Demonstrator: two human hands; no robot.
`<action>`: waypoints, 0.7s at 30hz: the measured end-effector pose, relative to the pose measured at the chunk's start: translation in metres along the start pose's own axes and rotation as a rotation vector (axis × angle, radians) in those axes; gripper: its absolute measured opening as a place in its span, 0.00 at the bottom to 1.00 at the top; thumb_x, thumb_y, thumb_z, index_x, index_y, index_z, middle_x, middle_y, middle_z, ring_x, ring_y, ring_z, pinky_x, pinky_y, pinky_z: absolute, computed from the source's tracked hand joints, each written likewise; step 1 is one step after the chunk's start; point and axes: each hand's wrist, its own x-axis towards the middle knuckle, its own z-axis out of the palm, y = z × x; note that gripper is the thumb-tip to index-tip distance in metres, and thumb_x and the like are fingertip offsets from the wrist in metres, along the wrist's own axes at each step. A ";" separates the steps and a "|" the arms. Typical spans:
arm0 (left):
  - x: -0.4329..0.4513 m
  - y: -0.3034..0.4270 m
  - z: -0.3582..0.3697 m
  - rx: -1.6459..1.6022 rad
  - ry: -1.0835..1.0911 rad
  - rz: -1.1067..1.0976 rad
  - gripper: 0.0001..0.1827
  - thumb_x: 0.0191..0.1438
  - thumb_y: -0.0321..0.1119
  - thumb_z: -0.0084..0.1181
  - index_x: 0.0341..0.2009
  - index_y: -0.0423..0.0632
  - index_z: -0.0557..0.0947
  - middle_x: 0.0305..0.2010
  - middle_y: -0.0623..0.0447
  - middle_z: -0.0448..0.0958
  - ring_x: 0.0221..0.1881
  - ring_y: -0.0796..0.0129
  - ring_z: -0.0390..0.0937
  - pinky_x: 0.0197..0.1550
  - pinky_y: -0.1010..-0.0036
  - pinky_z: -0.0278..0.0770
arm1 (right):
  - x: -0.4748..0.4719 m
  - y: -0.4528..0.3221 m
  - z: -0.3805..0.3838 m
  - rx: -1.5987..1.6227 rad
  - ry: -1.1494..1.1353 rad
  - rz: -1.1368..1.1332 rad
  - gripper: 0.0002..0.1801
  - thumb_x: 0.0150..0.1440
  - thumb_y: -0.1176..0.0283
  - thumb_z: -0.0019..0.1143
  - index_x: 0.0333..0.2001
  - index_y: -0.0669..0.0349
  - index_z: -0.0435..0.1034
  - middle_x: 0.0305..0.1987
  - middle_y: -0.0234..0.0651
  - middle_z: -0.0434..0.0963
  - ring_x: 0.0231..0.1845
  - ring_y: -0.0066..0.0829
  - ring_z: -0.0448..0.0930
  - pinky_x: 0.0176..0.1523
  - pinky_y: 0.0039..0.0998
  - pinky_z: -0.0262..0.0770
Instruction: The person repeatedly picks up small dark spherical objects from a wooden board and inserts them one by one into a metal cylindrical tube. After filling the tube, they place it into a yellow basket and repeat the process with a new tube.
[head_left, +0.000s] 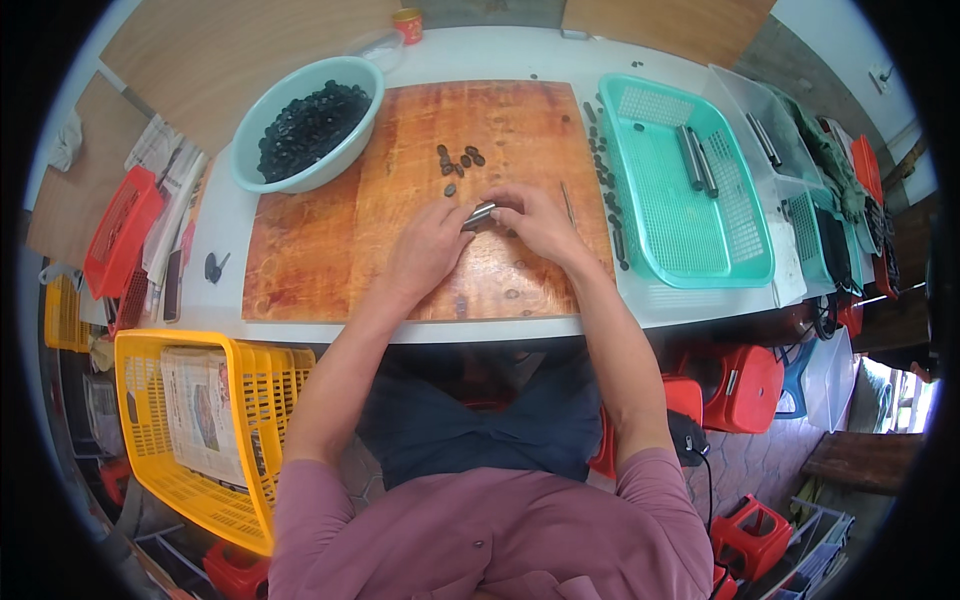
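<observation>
Above a wooden board (300, 262), a short shiny metal cylinder (479, 216) is held between both hands. My left hand (429, 246) grips its lower left end. The fingers and thumb of my right hand (537, 222) close on its upper right end. My fingers partly cover the cylinder, so its full length is hidden. Just beyond the hands lies one dark oval piece (450, 190), with a loose group of several similar dark pieces (459, 159) farther back. A thin stick-like tool (568, 202) rests on the board right of my right hand.
A pale blue bowl (339, 166) of small black pieces overlaps the board's far left corner. On the right, a turquoise plastic basket (670, 244) holds metal rods (690, 159). Dark pieces (611, 199) line the gap between board and basket. A yellow crate (234, 375) stands at lower left.
</observation>
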 end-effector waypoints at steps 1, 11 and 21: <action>0.000 0.002 0.000 -0.006 0.016 -0.001 0.21 0.55 0.28 0.66 0.54 0.46 0.82 0.47 0.42 0.78 0.49 0.44 0.77 0.52 0.57 0.76 | 0.001 0.002 -0.001 -0.034 -0.011 -0.009 0.15 0.64 0.82 0.53 0.54 0.68 0.75 0.46 0.35 0.83 0.49 0.27 0.82 0.55 0.30 0.78; -0.004 0.001 0.004 0.011 0.052 0.019 0.17 0.57 0.31 0.65 0.51 0.45 0.83 0.47 0.42 0.79 0.49 0.45 0.76 0.52 0.57 0.76 | -0.008 0.001 -0.003 -0.028 -0.042 0.009 0.17 0.62 0.86 0.54 0.55 0.67 0.74 0.50 0.35 0.82 0.53 0.26 0.82 0.58 0.29 0.78; 0.006 0.013 -0.010 0.052 -0.101 -0.065 0.16 0.53 0.32 0.68 0.46 0.43 0.82 0.44 0.43 0.78 0.48 0.45 0.77 0.50 0.56 0.77 | 0.050 -0.035 0.029 -0.560 0.237 0.061 0.16 0.59 0.62 0.62 0.36 0.66 0.81 0.38 0.51 0.84 0.41 0.49 0.85 0.46 0.45 0.79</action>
